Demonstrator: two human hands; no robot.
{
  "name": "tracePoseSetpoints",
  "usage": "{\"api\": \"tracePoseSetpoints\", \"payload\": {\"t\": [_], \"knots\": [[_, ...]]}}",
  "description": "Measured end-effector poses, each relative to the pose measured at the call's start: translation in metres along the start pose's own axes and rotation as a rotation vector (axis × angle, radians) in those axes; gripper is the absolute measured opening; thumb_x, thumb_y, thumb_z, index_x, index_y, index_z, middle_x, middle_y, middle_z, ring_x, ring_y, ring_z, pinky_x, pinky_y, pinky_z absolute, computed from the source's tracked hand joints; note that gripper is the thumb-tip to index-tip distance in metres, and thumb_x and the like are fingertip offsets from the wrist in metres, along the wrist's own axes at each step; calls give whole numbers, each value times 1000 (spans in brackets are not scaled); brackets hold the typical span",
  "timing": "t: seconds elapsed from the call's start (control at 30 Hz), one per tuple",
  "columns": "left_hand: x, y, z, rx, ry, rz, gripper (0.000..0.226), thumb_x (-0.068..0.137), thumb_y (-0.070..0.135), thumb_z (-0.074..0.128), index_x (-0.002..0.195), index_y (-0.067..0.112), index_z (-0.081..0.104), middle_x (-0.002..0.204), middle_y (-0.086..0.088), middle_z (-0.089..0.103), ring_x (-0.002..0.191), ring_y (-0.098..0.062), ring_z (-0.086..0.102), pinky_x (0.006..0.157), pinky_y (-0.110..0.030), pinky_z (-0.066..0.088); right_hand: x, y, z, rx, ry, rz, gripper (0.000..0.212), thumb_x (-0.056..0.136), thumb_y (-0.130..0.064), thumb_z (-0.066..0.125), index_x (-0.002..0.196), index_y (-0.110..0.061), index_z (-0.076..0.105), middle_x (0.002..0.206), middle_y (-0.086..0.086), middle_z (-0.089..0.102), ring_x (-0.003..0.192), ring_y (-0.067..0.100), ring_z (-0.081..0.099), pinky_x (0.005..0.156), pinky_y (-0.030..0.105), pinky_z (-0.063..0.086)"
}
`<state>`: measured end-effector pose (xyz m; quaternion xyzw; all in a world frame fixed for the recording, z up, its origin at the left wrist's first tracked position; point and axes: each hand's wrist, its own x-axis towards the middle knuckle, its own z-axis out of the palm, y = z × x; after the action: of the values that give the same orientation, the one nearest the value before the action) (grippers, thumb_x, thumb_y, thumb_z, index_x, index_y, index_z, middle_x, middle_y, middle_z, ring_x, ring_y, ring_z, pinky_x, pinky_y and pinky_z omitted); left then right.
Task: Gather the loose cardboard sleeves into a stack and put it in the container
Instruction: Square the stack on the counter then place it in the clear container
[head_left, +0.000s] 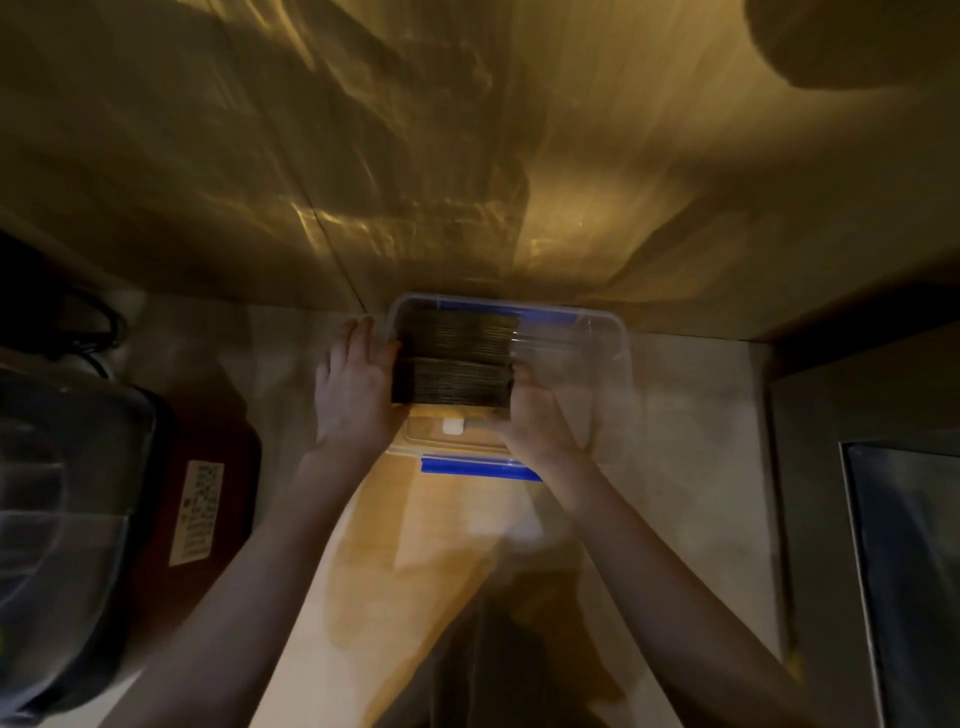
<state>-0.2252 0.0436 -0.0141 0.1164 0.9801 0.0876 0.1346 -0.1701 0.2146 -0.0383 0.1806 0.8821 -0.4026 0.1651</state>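
Note:
A thick stack of brown cardboard sleeves (456, 358) stands on edge in the left half of a clear plastic container (602, 364) with blue clips. My left hand (358, 384) presses flat against the stack's left side, at the container's left wall. On the stack's right side my right hand (530, 410) grips it from inside the container. The stack is squeezed between both hands. The right half of the container holds nothing that I can see. The light is dim and yellow.
A dark appliance with a clear lid (67, 519) and a white label (197, 512) sits at the left. A shiny metal wall (467, 156) rises right behind the container. A dark cabinet or machine (883, 519) stands at the right. The pale counter (467, 545) stretches toward me.

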Motion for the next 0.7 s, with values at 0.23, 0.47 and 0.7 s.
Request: {"api": "tracePoseSetpoints", "payload": {"t": [0.23, 0.47, 0.7], "knots": [[-3, 2, 4, -33, -123, -71, 74, 82, 25, 59, 143, 24, 18, 150, -13, 28, 134, -34, 31, 99, -46, 39, -6, -13, -8, 436, 62, 80, 49, 89, -6, 42, 135, -21, 36, 120, -1, 53, 111, 19, 50, 92, 30, 37], [-3, 0, 14, -144, -109, -64, 61, 85, 23, 53, 139, 22, 26, 121, -17, 54, 101, -34, 58, 76, -44, 52, 1, -32, 0, 765, -60, 228, 41, 96, -19, 38, 137, -16, 34, 136, 10, 46, 109, 15, 43, 90, 28, 30], [-4, 1, 18, -133, -67, -68, 54, 87, 20, 52, 137, 21, 30, 119, -16, 55, 99, -33, 60, 74, -41, 51, 8, -24, -2, 858, -72, 342, 39, 99, -29, 32, 137, -20, 37, 138, 6, 46, 128, 25, 41, 106, 36, 29]]}}
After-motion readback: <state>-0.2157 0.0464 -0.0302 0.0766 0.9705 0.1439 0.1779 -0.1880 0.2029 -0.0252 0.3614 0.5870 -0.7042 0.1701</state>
